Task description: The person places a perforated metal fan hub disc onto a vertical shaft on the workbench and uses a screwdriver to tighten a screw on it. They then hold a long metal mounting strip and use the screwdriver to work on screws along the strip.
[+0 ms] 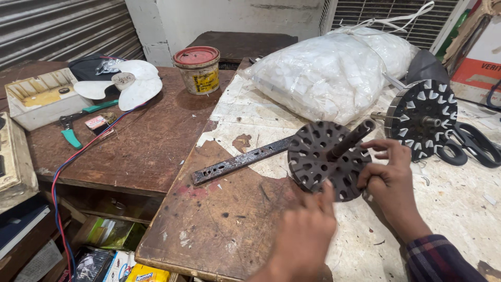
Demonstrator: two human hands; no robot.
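A dark round slotted metal core (pixel 318 156) with a rusty shaft (pixel 350 139) through its middle stands tilted on the worn bench (pixel 224 219). My right hand (pixel 390 177) grips its right rim with the fingers curled on the edge. My left hand (pixel 308 230) is below it, the thumb touching the lower rim. A second slotted core (pixel 417 117) with white inserts stands behind, to the right.
A flat perforated metal bar (pixel 237 162) lies left of the core. A big clear bag of white pieces (pixel 334 73) sits behind. A red-lidded tin (pixel 198 68), a white fan blade (pixel 130 83), green-handled pliers (pixel 70 133) and a white tray (pixel 39 99) occupy the left table. Black belts (pixel 475 146) lie far right.
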